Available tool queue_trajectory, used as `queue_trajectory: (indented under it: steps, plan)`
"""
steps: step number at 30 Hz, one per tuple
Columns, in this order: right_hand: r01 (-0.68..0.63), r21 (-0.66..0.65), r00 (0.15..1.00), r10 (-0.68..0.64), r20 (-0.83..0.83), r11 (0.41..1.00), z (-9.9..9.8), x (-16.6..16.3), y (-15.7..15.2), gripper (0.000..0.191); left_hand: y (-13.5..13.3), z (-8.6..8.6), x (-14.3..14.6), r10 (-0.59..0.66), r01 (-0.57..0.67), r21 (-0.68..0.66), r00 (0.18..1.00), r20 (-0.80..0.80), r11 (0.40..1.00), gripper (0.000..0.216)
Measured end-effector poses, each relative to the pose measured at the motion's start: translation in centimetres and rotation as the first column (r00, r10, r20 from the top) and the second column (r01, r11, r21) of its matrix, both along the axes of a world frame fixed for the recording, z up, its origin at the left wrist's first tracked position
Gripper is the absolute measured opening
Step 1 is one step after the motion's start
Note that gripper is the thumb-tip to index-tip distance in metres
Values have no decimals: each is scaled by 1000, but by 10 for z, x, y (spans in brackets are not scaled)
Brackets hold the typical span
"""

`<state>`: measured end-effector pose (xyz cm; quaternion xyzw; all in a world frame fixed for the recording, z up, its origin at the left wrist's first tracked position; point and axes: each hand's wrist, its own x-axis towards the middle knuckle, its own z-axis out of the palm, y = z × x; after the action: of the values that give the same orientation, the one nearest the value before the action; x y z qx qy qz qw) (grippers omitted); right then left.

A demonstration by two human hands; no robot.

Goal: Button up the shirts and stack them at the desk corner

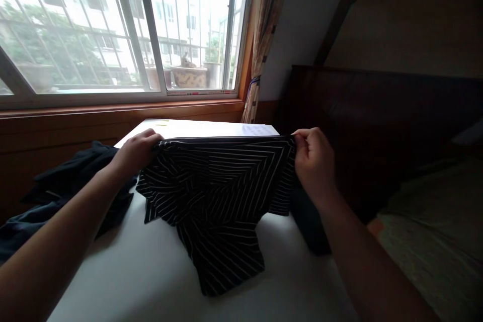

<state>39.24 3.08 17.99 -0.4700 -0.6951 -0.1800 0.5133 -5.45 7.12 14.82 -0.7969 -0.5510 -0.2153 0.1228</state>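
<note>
A black garment with thin white stripes (230,186) hangs stretched between my two hands above a white table (124,276). My left hand (139,148) grips its upper left corner. The upper right corner is pinched in my right hand (313,161), between thumb and fingers. Its top edge is pulled nearly straight, while the lower part droops in folds toward the table. Whether it is a shirt or a pair of shorts I cannot tell.
Dark clothes (83,176) lie heaped at the table's left. A dark folded item (309,224) sits by my right forearm. Behind the table are a barred window (151,35) and a tied curtain (260,50). Pale patterned fabric (433,241) spreads at the right.
</note>
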Motion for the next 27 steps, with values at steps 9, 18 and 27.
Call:
queue_trajectory:
  steps: [9, 18, 27]
  plan:
    - [240, 11, 969, -240, 56, 971, 7, 59, 6, 20, 26, -38, -42, 270, -273, 12, 956, 113, 962, 43]
    - [602, -602, 797, -361, 484, 524, -50, 83, 35, 36, -11, -99, 47, -94, 99, -49, 991, 94, 994, 42]
    - [280, -663, 845, 150, 514, 694, -88, -3, 29, 32, -117, -119, 150, -621, 598, -378, 780, 73, 707, 71]
